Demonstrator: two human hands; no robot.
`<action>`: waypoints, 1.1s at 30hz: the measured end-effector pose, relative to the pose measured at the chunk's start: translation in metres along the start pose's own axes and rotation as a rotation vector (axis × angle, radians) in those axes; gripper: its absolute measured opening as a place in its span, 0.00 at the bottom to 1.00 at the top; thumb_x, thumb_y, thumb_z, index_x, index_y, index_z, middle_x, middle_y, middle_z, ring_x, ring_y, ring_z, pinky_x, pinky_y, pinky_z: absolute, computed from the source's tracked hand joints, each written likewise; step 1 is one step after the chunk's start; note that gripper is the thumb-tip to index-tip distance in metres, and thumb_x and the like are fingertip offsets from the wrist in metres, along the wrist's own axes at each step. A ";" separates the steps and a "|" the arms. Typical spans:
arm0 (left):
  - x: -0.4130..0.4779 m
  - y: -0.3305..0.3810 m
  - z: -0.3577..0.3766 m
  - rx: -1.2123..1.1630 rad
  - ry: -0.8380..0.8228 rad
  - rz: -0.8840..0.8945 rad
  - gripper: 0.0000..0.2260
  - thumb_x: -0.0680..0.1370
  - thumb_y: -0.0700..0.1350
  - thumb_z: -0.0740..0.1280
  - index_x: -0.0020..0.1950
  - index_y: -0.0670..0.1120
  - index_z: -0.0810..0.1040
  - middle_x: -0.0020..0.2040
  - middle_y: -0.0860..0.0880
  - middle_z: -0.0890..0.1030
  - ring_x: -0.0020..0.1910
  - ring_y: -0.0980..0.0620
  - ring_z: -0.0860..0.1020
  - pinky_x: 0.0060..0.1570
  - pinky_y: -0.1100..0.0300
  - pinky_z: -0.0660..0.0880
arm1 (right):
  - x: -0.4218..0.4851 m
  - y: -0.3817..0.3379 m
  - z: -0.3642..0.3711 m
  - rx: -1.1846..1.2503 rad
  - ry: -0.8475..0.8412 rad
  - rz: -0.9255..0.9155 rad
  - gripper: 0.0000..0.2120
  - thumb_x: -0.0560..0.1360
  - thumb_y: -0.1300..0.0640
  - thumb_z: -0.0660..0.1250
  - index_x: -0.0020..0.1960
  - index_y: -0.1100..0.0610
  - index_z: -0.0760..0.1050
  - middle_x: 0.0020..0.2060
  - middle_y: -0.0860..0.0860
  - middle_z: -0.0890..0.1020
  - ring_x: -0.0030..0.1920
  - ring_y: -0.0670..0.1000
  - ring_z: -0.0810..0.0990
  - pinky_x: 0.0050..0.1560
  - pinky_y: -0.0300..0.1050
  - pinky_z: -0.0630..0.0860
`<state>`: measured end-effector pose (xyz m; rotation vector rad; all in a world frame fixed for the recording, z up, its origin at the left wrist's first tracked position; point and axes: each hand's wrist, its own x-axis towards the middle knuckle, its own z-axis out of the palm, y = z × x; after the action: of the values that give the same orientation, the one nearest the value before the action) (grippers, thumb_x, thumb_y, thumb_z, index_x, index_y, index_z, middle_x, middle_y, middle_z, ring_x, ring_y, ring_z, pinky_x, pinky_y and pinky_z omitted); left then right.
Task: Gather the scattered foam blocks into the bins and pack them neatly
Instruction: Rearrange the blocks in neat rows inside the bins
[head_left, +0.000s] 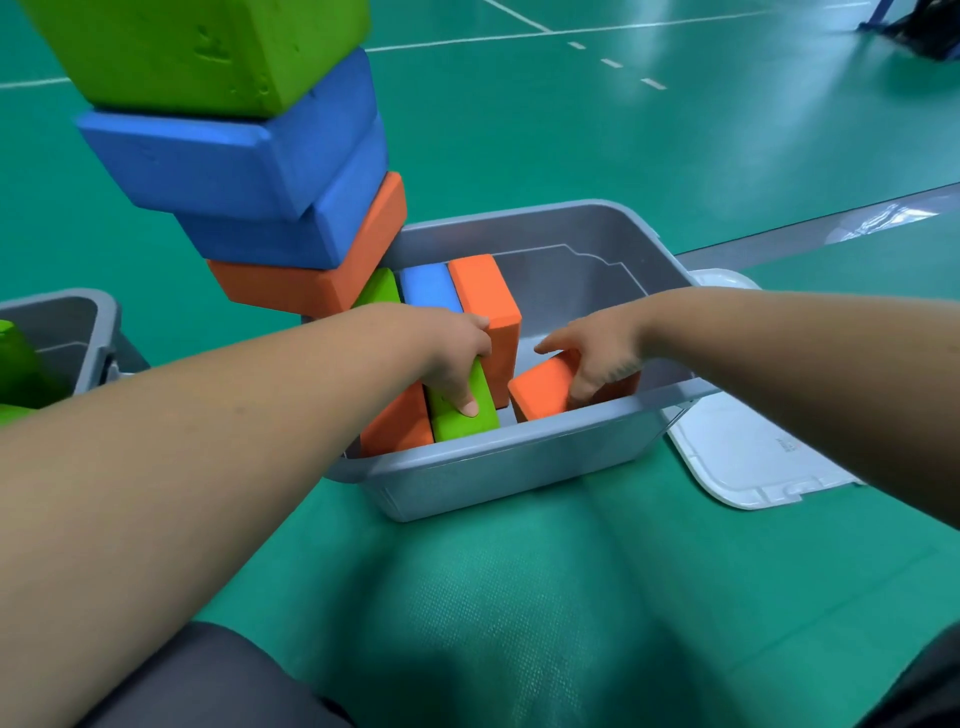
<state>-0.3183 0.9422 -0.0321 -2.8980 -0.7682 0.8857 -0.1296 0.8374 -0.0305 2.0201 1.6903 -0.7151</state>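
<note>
Both hands are down in the grey bin (519, 467), dead ahead at twelve o'clock. My left hand (457, 348) has its fingers curled over the green block (462, 415), gripping it as it stands on edge in the near row, tight against the near orange block (397, 423) at its nine o'clock. My right hand (597, 353) is clamped round the tilted orange block (543, 389), which lies skewed in the bin's five o'clock corner, not yet upright.

Behind them a back row is in place. The back green block (379, 286), the blue block (428, 286) and the tall orange block (485, 306) all stand on edge, side by side. So I reckon the left half of this bin is packed tidy. The right half, from one o'clock round to four, is bare grey bottom with room for more.

Plenty is left. At ten o'clock a leaning tower (249, 171) of four blocks waits, green on top, two blue, then orange at the foot. I can't tell what it rests on. At nine o'clock a second bin (57, 332) peeks in with green blocks inside, but how full it is I can't see.

As for obstacles, the tower overhangs the bin's eleven o'clock corner, close to my left forearm, and I'd say a nudge could topple it. The white lid (753, 457) lies flat on the green floor (519, 597) at three o'clock, right against the bin's end and out of my way.
</note>
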 end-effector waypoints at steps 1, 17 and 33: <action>0.000 0.000 0.000 0.003 -0.003 -0.002 0.41 0.75 0.64 0.74 0.82 0.51 0.62 0.85 0.52 0.48 0.80 0.42 0.63 0.74 0.46 0.66 | -0.001 0.000 0.000 -0.010 0.046 -0.008 0.44 0.71 0.38 0.74 0.81 0.43 0.59 0.74 0.50 0.72 0.70 0.56 0.73 0.70 0.54 0.71; -0.002 0.000 0.004 0.002 -0.047 -0.019 0.42 0.76 0.66 0.71 0.84 0.53 0.56 0.85 0.52 0.45 0.80 0.41 0.61 0.76 0.44 0.64 | -0.013 0.001 0.007 -0.372 0.044 -0.043 0.35 0.74 0.50 0.71 0.77 0.45 0.61 0.66 0.53 0.75 0.62 0.59 0.78 0.62 0.58 0.76; -0.003 -0.001 0.001 -0.059 -0.032 -0.067 0.48 0.75 0.65 0.73 0.85 0.48 0.53 0.86 0.50 0.46 0.81 0.43 0.60 0.76 0.47 0.62 | -0.040 -0.005 -0.045 0.346 0.540 0.213 0.34 0.70 0.26 0.64 0.38 0.59 0.79 0.36 0.58 0.81 0.35 0.57 0.81 0.32 0.45 0.72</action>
<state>-0.3214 0.9413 -0.0315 -2.8955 -0.9035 0.9208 -0.1347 0.8353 0.0297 2.7821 1.6611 -0.4311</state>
